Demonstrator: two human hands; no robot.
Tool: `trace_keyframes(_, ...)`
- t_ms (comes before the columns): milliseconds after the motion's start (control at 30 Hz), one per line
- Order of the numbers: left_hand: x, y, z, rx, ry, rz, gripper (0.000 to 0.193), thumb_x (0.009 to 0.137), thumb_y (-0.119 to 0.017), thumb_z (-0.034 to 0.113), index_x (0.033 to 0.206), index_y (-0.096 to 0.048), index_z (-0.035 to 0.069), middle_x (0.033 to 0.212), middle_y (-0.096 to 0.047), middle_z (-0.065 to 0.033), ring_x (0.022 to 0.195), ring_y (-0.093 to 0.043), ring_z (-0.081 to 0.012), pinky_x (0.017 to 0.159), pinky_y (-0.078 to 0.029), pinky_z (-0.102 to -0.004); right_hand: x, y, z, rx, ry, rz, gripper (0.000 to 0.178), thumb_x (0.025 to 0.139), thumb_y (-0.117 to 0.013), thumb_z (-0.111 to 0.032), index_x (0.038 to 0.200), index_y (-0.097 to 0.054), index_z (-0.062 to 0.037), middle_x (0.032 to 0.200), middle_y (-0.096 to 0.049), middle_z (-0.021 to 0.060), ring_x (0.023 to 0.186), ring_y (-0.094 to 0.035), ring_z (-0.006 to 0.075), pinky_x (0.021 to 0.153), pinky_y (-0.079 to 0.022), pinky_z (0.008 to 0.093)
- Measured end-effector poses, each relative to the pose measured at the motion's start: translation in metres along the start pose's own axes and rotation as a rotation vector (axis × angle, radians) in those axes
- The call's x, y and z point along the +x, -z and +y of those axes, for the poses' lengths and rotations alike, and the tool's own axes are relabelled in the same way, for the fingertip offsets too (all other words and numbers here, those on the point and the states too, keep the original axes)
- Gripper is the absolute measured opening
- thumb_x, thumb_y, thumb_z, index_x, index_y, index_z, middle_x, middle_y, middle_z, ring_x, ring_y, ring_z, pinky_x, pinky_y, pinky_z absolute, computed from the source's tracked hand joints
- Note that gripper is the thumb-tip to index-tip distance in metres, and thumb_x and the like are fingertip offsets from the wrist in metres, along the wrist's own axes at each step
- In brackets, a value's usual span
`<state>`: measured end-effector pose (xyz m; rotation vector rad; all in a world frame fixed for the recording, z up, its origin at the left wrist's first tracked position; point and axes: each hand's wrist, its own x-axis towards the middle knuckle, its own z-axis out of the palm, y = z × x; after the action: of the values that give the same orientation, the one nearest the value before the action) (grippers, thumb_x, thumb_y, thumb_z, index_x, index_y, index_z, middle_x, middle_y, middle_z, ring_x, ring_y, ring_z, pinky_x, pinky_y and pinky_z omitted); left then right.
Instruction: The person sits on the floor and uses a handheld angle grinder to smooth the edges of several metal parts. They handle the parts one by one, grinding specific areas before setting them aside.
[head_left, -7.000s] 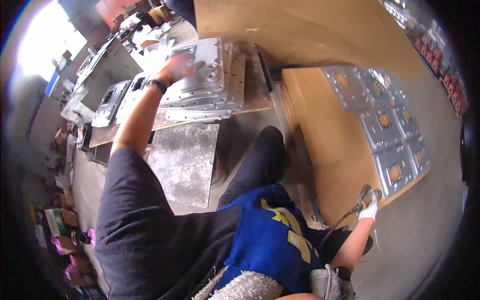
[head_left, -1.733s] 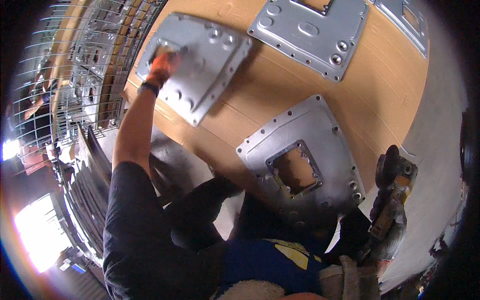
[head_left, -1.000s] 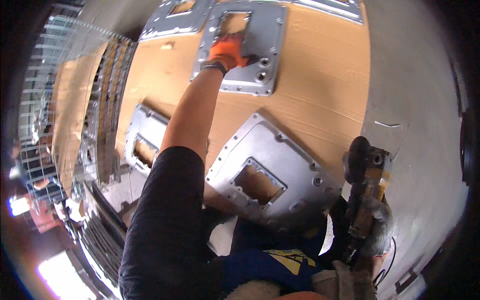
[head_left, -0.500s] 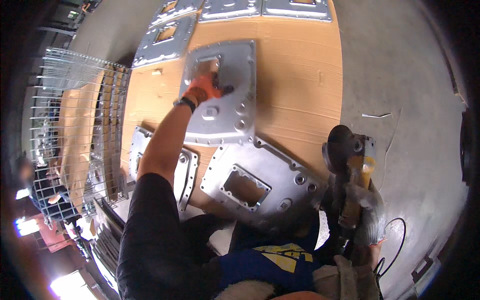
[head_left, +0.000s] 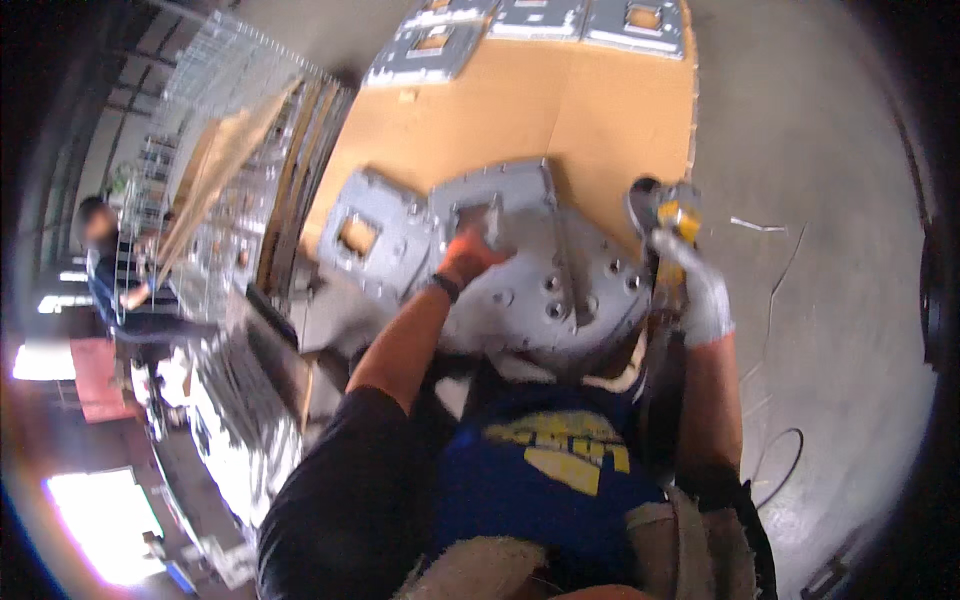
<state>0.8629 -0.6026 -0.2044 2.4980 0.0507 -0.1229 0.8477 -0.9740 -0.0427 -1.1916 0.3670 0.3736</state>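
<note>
My left hand (head_left: 470, 258), in an orange glove, grips a grey metal cover plate (head_left: 528, 222) at its rectangular cutout. This plate is blurred and overlaps another cover plate (head_left: 612, 268) with round holes, which lies close to my body. To the left lies a third cover plate (head_left: 395, 222) with a square opening. At the right edge of the table my right hand (head_left: 697, 285), in a whitish glove, is wrapped round an angle grinder (head_left: 678, 215) with a dark disc and a yellow part. The fingers under the grinder are partly hidden.
Several cover plates (head_left: 535, 18) lie along the far edge of the cardboard-covered table (head_left: 500, 105). A wire mesh cage (head_left: 215, 85) stands at left, with another person (head_left: 105, 260) beyond it. A stack of grey plates (head_left: 245, 390) is at lower left. A cable (head_left: 795, 450) lies on the floor.
My left hand has drawn the cover plate toward me, over the near plate. The grinder in my right hand appears farther up in the view. The view has also shifted.
</note>
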Motion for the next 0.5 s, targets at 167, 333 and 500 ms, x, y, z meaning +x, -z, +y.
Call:
trace_keyframes(167, -0.073, 0.036, 0.071, -0.241, 0.168, -0.177, 0.057, 0.08, -0.072, 0.038, 0.116, -0.061, -0.005, 0.097, -0.07, -0.0178, 0.091, -0.066, -0.0246, 0.081, -0.051, -0.0348, -0.006, 0.007, 0.017, 0.11, -0.095, -0.115, 0.028, 0.085, -0.073, -0.026, 0.101, -0.066, -0.0035, 0.079, -0.066, 0.0053, 0.064, -0.063, 0.0147, 0.057, -0.051, 0.0268)
trace_keyframes(333, -0.151, 0.025, 0.092, -0.354, 0.151, -0.454, 0.054, 0.084, -0.068, 0.025, 0.128, -0.053, -0.003, 0.123, -0.063, -0.0163, 0.114, -0.059, -0.0216, 0.099, -0.046, -0.0325, -0.028, -0.009, 0.042, -0.035, -0.207, -0.152, 0.027, 0.084, -0.074, -0.023, 0.1, -0.066, -0.0028, 0.078, -0.067, 0.0059, 0.063, -0.063, 0.0155, 0.055, -0.051, 0.0266)
trace_keyframes(500, -0.162, -0.03, 0.056, -0.307, -0.295, -0.529, 0.047, 0.089, -0.063, 0.021, 0.129, -0.054, -0.002, 0.126, -0.061, -0.0164, 0.116, -0.058, -0.022, 0.102, -0.044, -0.0343, -0.047, -0.027, 0.079, -0.338, -0.277, -0.195, 0.026, 0.083, -0.074, -0.022, 0.1, -0.064, -0.0044, 0.074, -0.063, 0.0022, 0.058, -0.059, 0.0119, 0.053, -0.048, 0.0245)
